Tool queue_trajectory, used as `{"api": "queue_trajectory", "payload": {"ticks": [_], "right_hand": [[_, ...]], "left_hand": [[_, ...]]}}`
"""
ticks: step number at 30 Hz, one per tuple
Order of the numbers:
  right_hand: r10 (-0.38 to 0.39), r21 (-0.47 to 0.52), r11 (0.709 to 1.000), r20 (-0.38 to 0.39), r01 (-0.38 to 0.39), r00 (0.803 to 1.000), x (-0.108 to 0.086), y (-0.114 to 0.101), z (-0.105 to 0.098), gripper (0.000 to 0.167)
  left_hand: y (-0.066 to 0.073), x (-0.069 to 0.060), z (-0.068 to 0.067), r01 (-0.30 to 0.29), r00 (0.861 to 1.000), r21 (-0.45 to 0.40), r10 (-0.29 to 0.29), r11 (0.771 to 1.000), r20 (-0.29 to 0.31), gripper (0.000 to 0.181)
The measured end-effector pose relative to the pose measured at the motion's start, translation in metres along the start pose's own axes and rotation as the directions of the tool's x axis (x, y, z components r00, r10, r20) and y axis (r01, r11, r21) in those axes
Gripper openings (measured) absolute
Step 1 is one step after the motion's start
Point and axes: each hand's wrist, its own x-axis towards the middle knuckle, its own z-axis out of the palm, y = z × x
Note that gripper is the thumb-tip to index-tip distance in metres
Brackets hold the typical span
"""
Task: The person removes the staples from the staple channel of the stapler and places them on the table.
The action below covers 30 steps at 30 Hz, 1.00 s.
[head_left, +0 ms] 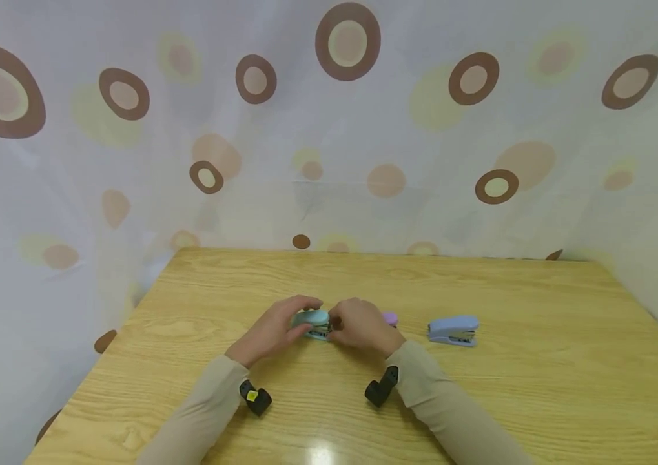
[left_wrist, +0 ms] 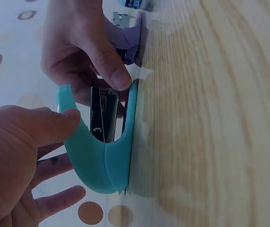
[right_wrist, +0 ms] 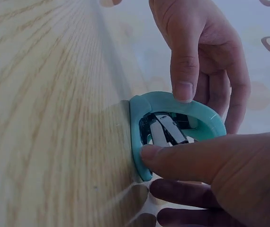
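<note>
A turquoise stapler stands on the wooden table between both hands. Its cover is raised away from the dark metal staple magazine, which shows between cover and base. My left hand holds the cover from the left, the thumb on its near side and the other fingers partly hidden beyond it. At the stapler's front end, my right hand pinches around the tip of the base and magazine, its thumb on the near side. What the right fingertips touch behind is hidden.
Just right of the right hand, a purple stapler is mostly covered by that hand. Farther right stands a blue stapler. A patterned curtain hangs behind the table. Both wrists carry small black cameras.
</note>
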Motion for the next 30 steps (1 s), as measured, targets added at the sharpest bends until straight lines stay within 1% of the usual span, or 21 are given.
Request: {"api": "queue_trajectory", "payload": {"ticks": [4,7,11,15,17,19,21,24,26,30], "right_hand": [[0.042,0.009,0.999,-0.005,-0.042,0.999,0.002,0.002,0.001,0.018],[0.070,0.023,0.997,-0.014,-0.070,0.997,0.002,0.002,0.002,0.013],[0.088,0.043,0.995,-0.016,-0.087,0.996,0.001,0.001,0.005,0.009],[0.096,0.056,0.994,-0.014,-0.095,0.995,0.001,0.000,0.007,0.008],[0.100,0.049,0.994,-0.021,-0.099,0.995,0.000,0.001,0.008,0.008],[0.098,0.046,0.994,-0.024,-0.097,0.995,-0.002,0.001,0.008,0.010],[0.092,0.043,0.995,-0.028,-0.091,0.995,-0.002,0.001,0.009,0.010],[0.085,0.038,0.996,-0.030,-0.084,0.996,-0.003,-0.001,0.009,0.009],[0.087,0.035,0.996,-0.029,-0.086,0.996,-0.003,-0.002,0.008,0.007],[0.095,0.030,0.995,-0.021,-0.094,0.995,-0.004,-0.003,0.003,0.007]], "left_hand": [[0.002,0.004,0.001,-0.017,1.000,-0.004,0.017,1.000,0.015,0.035],[0.002,0.005,0.002,-0.029,1.000,0.010,0.029,1.000,0.008,0.032],[0.004,0.004,0.003,-0.055,0.998,0.057,0.055,0.997,-0.005,0.033],[0.007,0.002,0.003,-0.089,0.996,0.110,0.091,0.990,-0.007,0.037],[0.008,0.002,0.004,-0.103,0.995,0.128,0.105,0.986,-0.005,0.039],[0.009,0.002,0.004,-0.105,0.994,0.133,0.107,0.985,-0.002,0.040],[0.009,0.000,0.002,-0.078,0.997,0.108,0.078,0.991,0.005,0.040],[0.006,-0.002,-0.003,-0.016,1.000,0.017,0.016,1.000,0.024,0.037],[0.004,-0.003,-0.007,0.024,0.999,-0.053,-0.022,0.998,0.040,0.036],[0.002,-0.001,-0.009,0.060,0.997,-0.144,-0.051,0.988,0.063,0.032]]}}
